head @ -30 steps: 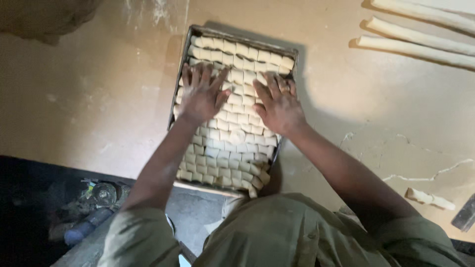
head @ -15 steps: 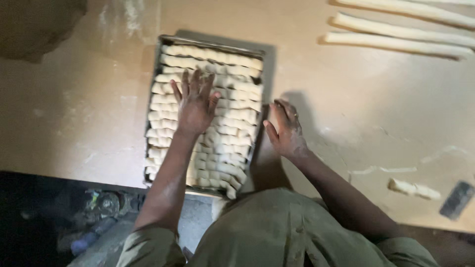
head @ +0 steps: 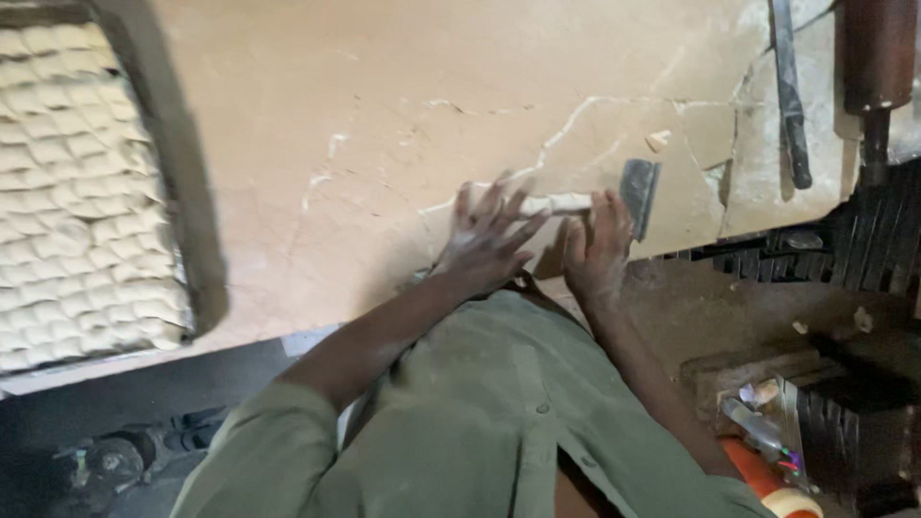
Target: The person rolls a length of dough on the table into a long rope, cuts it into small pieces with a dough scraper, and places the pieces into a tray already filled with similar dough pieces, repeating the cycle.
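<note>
1. One short dough strip (head: 556,203) lies on the floured worktop (head: 384,125), close to the near edge; it is the reference for all positions below
2. Left hand (head: 489,235): fingers spread, flat on the worktop, fingertips resting on the left end of the dough strip; not clenched, nothing gripped
3. Right hand (head: 600,245): positioned at the right end of the dough strip, fingers extended, fingertips reaching the strip and the lower edge of the metal scraper (head: 638,192); whether it grips either one cannot be told from the blur
4. One metal scraper stands just right of the dough strip, touching or nearly touching its end
5. One small dough scrap (head: 658,140) lies above and right of the dough strip, apart from it
6. One baking tray (head: 187,211) lies far left of the dough strip, well apart; it is packed with rows of small dough pieces (head: 77,192), too many and too blurred to count
7. One long dark blade (head: 789,91) and one rolling pin (head: 875,58) lie far right of the dough strip, side by side
8. Hands in view: two, both belonging to one person in a green shirt (head: 499,422)
</note>
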Demonstrator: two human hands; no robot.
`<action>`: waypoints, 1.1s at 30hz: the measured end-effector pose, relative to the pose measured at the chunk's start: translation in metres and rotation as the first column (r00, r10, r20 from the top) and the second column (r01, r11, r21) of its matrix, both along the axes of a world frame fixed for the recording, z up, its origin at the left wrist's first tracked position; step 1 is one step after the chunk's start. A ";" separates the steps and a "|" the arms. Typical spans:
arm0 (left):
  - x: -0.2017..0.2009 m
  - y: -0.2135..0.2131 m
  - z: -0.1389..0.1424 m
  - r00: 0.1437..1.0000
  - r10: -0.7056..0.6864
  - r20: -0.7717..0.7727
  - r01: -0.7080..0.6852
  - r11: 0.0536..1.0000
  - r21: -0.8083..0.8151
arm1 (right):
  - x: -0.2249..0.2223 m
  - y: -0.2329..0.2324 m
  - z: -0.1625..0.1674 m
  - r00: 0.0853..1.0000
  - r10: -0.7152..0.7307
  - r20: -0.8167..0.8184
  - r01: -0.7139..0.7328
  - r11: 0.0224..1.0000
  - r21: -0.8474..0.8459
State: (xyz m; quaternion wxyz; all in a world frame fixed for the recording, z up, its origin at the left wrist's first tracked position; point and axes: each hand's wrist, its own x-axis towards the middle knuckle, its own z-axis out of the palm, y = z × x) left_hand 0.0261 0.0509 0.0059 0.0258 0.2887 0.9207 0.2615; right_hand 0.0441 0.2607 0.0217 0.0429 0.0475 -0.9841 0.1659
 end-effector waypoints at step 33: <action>-0.062 -0.669 0.007 0.767 0.617 -0.175 -0.639 0.759 -0.127 | -0.218 -0.352 -0.020 0.946 0.284 0.155 -0.305 0.944 0.129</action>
